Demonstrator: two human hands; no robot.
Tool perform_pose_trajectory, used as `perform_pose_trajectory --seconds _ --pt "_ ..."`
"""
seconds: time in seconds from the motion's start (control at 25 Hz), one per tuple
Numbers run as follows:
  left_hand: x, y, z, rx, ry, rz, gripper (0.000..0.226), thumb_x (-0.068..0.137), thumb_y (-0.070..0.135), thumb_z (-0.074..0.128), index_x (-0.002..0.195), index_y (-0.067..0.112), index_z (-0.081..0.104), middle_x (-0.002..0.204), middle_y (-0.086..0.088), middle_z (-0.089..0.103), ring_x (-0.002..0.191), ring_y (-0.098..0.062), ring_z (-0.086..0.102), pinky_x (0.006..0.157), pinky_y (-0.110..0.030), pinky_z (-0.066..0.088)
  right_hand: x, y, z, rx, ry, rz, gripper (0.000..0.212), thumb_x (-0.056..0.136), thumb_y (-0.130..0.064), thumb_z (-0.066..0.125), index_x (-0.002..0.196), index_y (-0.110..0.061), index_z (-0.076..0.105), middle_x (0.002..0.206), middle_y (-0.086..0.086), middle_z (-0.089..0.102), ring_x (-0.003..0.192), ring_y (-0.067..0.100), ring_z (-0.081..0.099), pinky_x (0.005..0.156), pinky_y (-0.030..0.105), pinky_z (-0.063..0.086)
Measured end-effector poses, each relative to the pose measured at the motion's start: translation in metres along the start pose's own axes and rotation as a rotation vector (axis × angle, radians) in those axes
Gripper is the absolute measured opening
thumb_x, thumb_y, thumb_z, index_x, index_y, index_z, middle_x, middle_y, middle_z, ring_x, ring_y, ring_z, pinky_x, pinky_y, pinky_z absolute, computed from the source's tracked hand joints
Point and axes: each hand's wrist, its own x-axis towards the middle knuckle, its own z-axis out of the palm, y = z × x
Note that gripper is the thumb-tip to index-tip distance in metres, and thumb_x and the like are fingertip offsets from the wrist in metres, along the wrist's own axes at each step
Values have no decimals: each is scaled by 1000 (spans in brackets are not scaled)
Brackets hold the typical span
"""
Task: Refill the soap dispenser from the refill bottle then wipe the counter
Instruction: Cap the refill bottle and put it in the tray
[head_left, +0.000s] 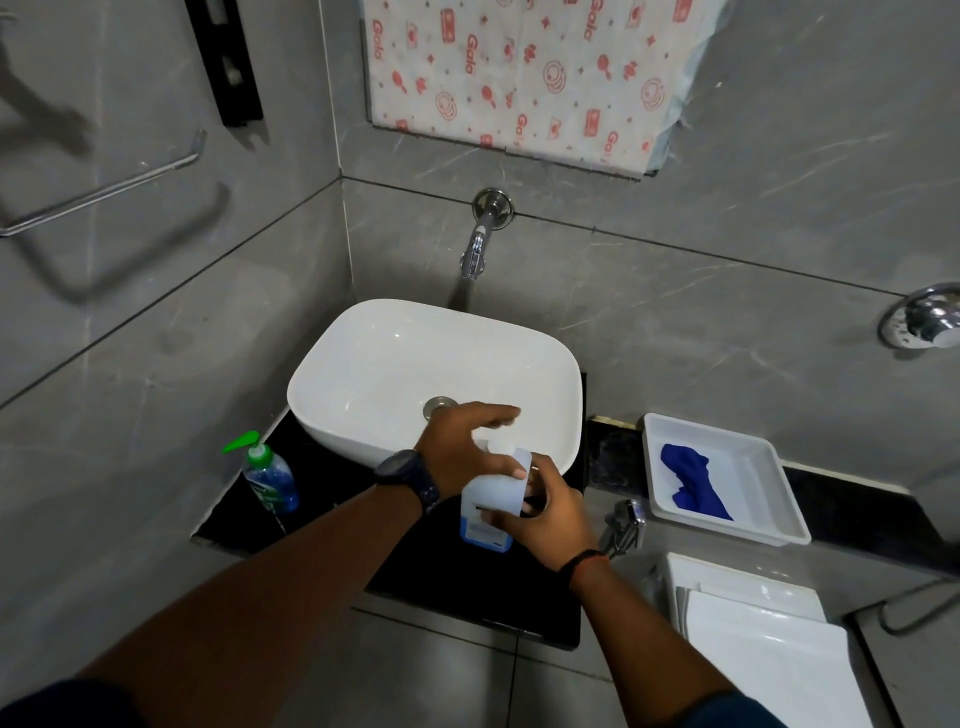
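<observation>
The white basin sits just beyond the fingers on the dark desk. The tray holding the blue cloth, well off to their right, waits for wiping. The right hand grips the refill bottle steady, upright, while the left hand curls loosely over its cap, apparently to unscrew it. The soap dispenser stands untouched, left of the fingers.

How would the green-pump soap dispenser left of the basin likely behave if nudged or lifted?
The soap dispenser stands upright on the dark counter, narrow and tall with a pump head on top, so a sideways push would probably tip it. Its clear blue body looks like rigid plastic, probably light and not fragile, possibly slippery if wet.
</observation>
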Motion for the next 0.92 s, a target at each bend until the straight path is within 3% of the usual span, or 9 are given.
perform_pose_trajectory --seconds 0.16,0.24,0.32,0.48,0.6,0.68,0.84,0.92 --pt "-1 -13 -12 -13 169 -20 26 70 -5 72 92 9 72 94 -8 70 85 -21 65 83 -38 53 6 5 -5 10 14 20 73 53 -46 89 116 -42 51 107 -9 66 96 8 63 77 30 58" --pt "-1 -11 -8 24 185 18 20 72 0 70 88 11 73 87 -2 71 81 -15 66 81 -34 53 7 4 -5 -15 8 15 74 53 -48 88 116 -42 50 105 -10 65 96 8 63 76 28 57" --pt "-1 -5 -1 74 132 76 23 65 17 82 86 14 74 79 7 67 74 -4 61 76 -21 51 8 0 -3 -19 2 12 73 53 -50 88 115 -43 50 103 -10 65 93 4 63 70 20 55" --pt "7 -4 3 198 -25 141 40 60 32 85 97 21 72 99 4 71 91 -3 58 83 -12 41 7 -5 -2 -34 -28 6 73 55 -52 87 117 -41 50 105 -12 65 94 3 62 71 14 54" --pt "9 -11 -1 167 79 50 50 52 40 87 97 27 70 98 9 66 92 -10 57 84 -19 40 6 -3 -7 4 -28 11 76 54 -48 88 119 -37 51 105 -6 66 95 10 64 75 26 58" --pt "8 -17 -3 100 94 -15 41 53 38 87 88 26 72 87 12 65 84 -8 58 79 -25 44 5 -1 -12 39 -14 28 75 53 -45 89 118 -37 52 104 -3 67 94 13 65 76 34 59" --pt "5 -14 6 135 3 3 43 52 45 85 88 27 72 80 18 65 77 7 54 68 -5 36 2 -1 -21 11 -52 41 75 53 -47 89 118 -40 51 104 -5 67 92 10 66 76 34 59" --pt "8 -7 11 157 -16 102 39 59 38 84 91 20 72 84 9 68 74 3 54 68 -4 34 0 -4 -26 2 -69 44 75 54 -46 90 119 -38 51 104 -5 67 93 9 66 75 33 59"
